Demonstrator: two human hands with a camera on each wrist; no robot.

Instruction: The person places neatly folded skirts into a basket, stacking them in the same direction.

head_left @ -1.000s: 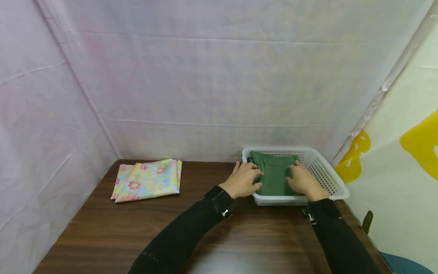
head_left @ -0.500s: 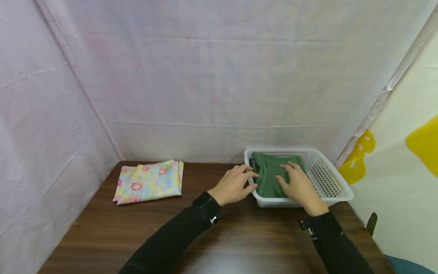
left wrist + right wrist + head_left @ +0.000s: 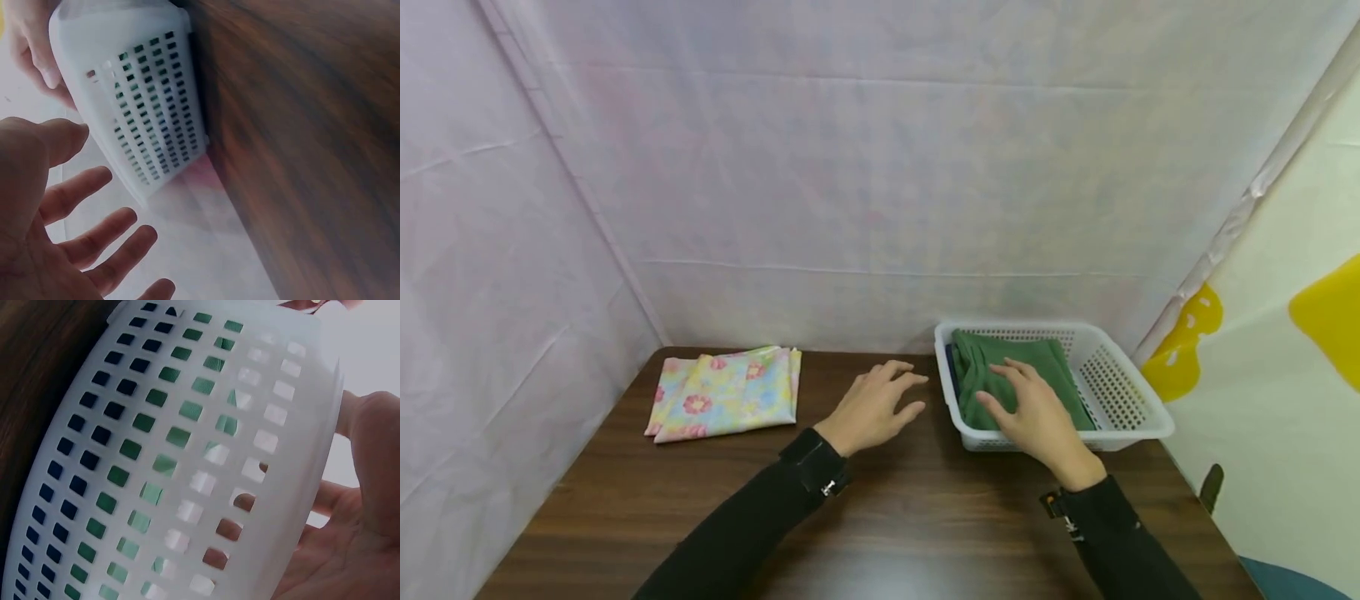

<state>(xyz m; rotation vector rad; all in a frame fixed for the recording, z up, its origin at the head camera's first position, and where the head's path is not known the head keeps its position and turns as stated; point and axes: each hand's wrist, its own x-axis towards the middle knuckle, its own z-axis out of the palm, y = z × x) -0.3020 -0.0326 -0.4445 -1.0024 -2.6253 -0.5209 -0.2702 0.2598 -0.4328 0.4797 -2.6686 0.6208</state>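
A folded green cloth (image 3: 1045, 362) lies in a white plastic basket (image 3: 1127, 408) at the table's back right, with dark blue fabric showing beneath its left edge. My right hand (image 3: 1037, 421) hovers over the basket's front rim and the green cloth, fingers spread and holding nothing. Left of the basket, above the table, my left hand (image 3: 872, 408) is empty with its fingers loosely extended. In the left wrist view the fingers (image 3: 100, 250) stand apart from the perforated basket wall (image 3: 150, 100). Through the basket holes in the right wrist view, green and dark blue fabric shows.
A folded floral cloth (image 3: 730, 396) in yellow, pink and blue lies at the back left of the brown wooden table (image 3: 880, 517). Pale fabric walls (image 3: 865, 183) rise behind and on both sides, close to the basket's back.
My left hand has moved left, away from the basket's edge. My right hand has let go of the green cloth's right side and shifted left and toward me.
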